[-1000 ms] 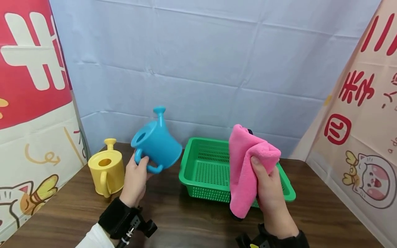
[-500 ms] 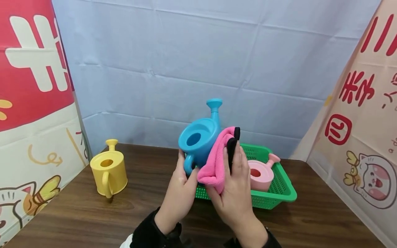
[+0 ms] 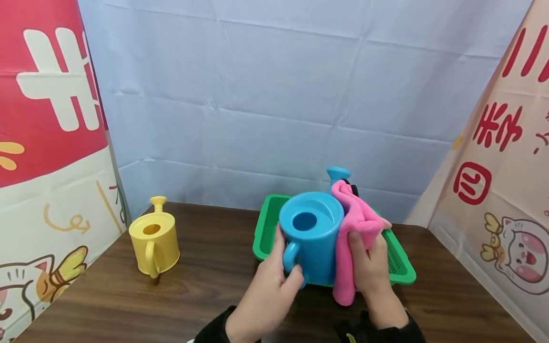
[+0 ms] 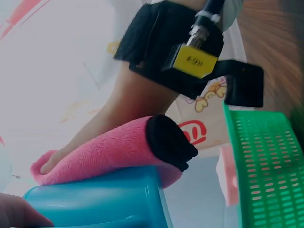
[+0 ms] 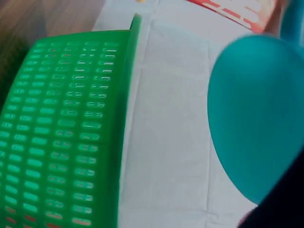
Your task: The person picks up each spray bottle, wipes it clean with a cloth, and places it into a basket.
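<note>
A blue watering can is held up over the near side of the green basket, spout to the back. My left hand grips it at the handle side, thumb by the handle. A folded pink cloth with black edging lies against the can's right side. My right hand holds this cloth, thumb in front. The left wrist view shows the cloth pressed along the can's wall. In the right wrist view the can's rounded blue surface hangs beside the basket.
A yellow watering can stands on the brown wood-grain table at the left. A pink piece shows by the basket in the left wrist view. Pale blue cloth hangs behind, with printed banners on both sides.
My left hand has carried the blue can rightward to over the basket. The right hand's cloth has come against the can and shifted to its right side. The yellow can stays put.
</note>
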A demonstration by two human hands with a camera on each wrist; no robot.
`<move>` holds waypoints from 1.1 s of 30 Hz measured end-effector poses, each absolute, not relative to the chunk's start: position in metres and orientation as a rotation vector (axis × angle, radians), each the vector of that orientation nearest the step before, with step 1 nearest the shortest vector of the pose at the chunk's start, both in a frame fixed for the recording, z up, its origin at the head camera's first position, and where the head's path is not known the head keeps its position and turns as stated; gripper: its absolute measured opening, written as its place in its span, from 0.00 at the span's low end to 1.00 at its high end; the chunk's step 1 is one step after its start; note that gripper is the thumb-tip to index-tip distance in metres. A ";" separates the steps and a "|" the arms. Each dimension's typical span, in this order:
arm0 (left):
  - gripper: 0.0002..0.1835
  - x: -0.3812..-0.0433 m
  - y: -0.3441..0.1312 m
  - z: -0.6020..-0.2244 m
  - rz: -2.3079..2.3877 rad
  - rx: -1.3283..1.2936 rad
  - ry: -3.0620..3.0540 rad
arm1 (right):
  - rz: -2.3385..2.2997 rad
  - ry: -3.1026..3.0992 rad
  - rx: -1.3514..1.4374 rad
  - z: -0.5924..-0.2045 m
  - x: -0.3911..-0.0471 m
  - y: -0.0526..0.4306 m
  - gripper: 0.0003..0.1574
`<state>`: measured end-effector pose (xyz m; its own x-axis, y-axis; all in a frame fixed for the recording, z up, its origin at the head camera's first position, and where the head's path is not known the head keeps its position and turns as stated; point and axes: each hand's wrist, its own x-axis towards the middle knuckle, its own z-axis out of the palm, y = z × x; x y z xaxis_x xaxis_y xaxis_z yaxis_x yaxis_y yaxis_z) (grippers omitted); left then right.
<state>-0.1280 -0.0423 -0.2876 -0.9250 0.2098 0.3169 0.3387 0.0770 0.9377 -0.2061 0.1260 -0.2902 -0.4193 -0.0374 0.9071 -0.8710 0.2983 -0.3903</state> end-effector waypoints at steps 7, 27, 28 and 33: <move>0.37 -0.129 -0.046 -0.293 -1.874 -0.499 -2.282 | 1.135 -1.665 0.840 -0.300 -0.200 0.104 0.32; 0.39 -0.133 -0.043 -0.291 -1.933 -0.566 -2.232 | 0.954 -1.770 0.712 -0.288 -0.191 0.104 0.46; 0.39 -0.132 -0.043 -0.292 -1.923 -0.563 -2.259 | 1.000 -1.783 0.694 -0.287 -0.191 0.107 0.38; 0.40 -0.133 -0.043 -0.292 -1.852 -0.517 -2.358 | 1.165 -1.880 0.506 -0.288 -0.191 0.110 0.12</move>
